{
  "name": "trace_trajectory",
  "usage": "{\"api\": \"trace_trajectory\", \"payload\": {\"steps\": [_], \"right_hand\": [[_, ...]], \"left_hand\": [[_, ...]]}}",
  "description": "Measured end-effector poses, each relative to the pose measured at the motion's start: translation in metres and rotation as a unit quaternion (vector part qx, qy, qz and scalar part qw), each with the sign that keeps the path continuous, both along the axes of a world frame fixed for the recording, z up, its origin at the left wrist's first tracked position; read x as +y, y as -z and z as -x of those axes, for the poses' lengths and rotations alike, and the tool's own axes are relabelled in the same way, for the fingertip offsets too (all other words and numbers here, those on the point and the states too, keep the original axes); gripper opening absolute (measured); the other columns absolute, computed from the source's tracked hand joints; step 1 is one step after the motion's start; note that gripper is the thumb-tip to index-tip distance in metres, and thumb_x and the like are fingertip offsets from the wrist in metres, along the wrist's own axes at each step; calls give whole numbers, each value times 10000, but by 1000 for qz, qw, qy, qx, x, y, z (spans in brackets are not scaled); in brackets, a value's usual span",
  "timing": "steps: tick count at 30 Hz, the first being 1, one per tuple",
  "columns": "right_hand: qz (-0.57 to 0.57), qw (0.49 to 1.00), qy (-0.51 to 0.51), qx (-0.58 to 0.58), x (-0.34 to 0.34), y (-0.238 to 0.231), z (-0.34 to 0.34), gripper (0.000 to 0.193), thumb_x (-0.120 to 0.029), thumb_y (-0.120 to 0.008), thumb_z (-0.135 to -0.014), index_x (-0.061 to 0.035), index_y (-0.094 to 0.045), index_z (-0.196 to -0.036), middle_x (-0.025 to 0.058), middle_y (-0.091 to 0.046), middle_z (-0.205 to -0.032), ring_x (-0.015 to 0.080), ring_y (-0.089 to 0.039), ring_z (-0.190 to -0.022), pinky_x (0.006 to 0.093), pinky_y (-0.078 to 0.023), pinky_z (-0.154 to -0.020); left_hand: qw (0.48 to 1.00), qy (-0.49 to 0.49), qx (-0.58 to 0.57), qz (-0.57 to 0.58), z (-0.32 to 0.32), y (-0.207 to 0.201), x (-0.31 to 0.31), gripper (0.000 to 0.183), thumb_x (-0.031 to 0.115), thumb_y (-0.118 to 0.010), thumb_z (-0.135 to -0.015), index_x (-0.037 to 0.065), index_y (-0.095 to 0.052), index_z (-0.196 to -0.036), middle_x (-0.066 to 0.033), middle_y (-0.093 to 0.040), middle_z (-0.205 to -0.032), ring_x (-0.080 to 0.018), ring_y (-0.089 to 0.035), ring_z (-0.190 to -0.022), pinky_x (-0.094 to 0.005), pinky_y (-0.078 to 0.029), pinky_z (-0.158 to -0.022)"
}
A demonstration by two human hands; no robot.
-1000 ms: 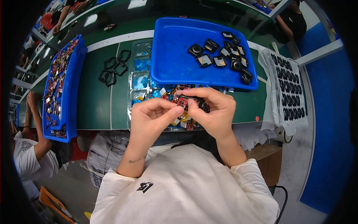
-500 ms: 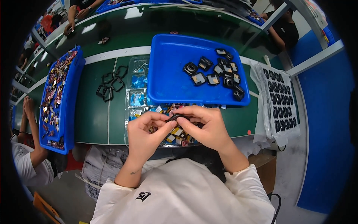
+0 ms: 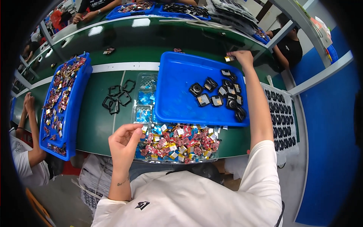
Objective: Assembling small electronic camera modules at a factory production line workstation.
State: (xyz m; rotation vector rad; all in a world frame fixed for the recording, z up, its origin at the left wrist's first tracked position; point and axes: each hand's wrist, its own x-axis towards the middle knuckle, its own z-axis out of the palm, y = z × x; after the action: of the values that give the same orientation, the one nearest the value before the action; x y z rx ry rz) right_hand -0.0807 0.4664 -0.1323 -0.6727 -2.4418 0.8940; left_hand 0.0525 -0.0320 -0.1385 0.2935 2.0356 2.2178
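Blue tray: the big blue tray (image 3: 177,98) is your landmark; its right half holds a cluster of small black square parts (image 3: 221,92), likely kept there within easy reach.
Right hand: your right hand (image 3: 242,57) is stretched to the tray's far right corner, fingertips pinched on 1 small pale part (image 3: 228,58) just over the rim.
Left hand: your left hand (image 3: 124,142) hangs near the tray's near left corner, fingers curled loosely; I cannot tell whether it holds anything.
Packets: a heap of small red, yellow and white packets (image 3: 177,143) lies along the tray's near edge.
Frames: black square frames (image 3: 119,97) lie left of the tray.
Second tray: another blue tray (image 3: 62,102) of mixed bits sits far left.
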Motion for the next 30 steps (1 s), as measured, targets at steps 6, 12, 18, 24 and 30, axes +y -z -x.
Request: {"api": "trace_trajectory", "payload": {"steps": [6, 12, 18, 24, 30], "right_hand": [[-7, 983, 158, -95, 33, 40, 21, 395, -383, -764, -589, -38, -719, -778, 163, -682, -876, 280, -651, -874, 356, -487, -802], [-93, 988, 120, -12, 24, 26, 11, 287, -351, -688, -699, -110, -726, -850, 164, -676, -902, 322, -640, -914, 383, -491, -832], [109, 965, -212, 111, -120, -68, -81, 265, -102, -624, -826, 11, -649, -1064, 80, -686, -876, 108, -618, -826, 230, -466, -745], [37, 884, -452, 110, -240, -52, -182, 183, 27, -650, -722, -1, -699, -896, 63, -666, -731, 138, -568, -676, 269, -445, -611], [-17, 915, -389, 102, -274, -13, -196, 303, 99, -617, -694, -24, -689, -961, 110, -665, -855, 159, -625, -742, 264, -502, -677]], "left_hand": [[1000, -11, 13, 22, -3, 6, -9, 124, 21, -617, -848, -62, -632, -939, -66, -646, -828, -98, -605, -718, -201, -464, -659], [997, -28, 41, 51, 1, 3, -7, 115, 6, -627, -829, -67, -639, -917, -71, -652, -794, -96, -601, -710, -209, -465, -670], [981, -36, 104, 159, 8, 0, -15, 99, 33, -663, -790, -26, -672, -869, -67, -653, -755, -78, -575, -661, -202, -446, -620], [916, 38, 277, 287, 4, -1, -6, 166, 24, -693, -708, 46, -698, -872, -54, -620, -792, -209, -523, -768, -308, -432, -662], [888, 79, 324, 316, 10, -2, 7, 159, 37, -725, -674, 57, -685, -826, -53, -601, -835, -234, -524, -802, -322, -438, -697]]}}
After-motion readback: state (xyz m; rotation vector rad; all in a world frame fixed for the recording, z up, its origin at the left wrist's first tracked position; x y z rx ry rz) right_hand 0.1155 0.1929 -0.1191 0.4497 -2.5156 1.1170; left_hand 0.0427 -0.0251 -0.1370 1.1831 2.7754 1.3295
